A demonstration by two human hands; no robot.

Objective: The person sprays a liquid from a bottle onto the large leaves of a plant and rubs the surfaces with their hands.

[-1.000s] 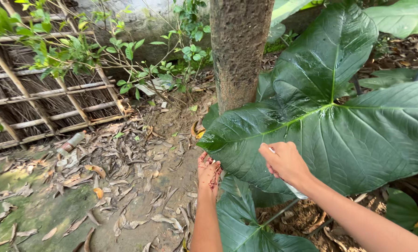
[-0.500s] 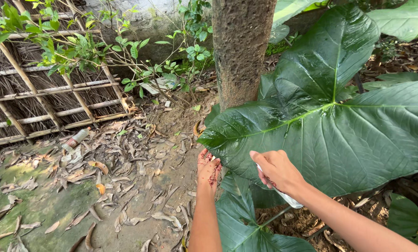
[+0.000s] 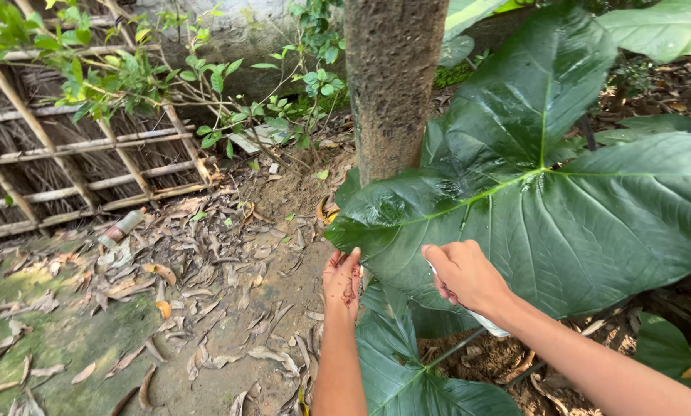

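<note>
A very large, wet, heart-shaped green leaf (image 3: 561, 208) spreads across the right half of the view. My left hand (image 3: 343, 276), marked with dark red patterns, grips the leaf's lower left edge, thumb on top. My right hand (image 3: 463, 274) is closed around a small white object (image 3: 487, 321), which pokes out below my wrist, and rests on the leaf's surface. A second big leaf (image 3: 407, 362) lies beneath both forearms.
A rough tree trunk (image 3: 394, 81) stands just behind the leaf. A bamboo-and-thatch fence (image 3: 75, 162) runs along the left. A discarded bottle (image 3: 122, 226) lies among dry fallen leaves on mossy ground (image 3: 60, 339). Small shrubs (image 3: 230, 85) grow by the wall.
My right hand slid left and down over the leaf, then came back a little to the right. My left hand shifted to pinch the leaf's edge. The view shifted slightly.
</note>
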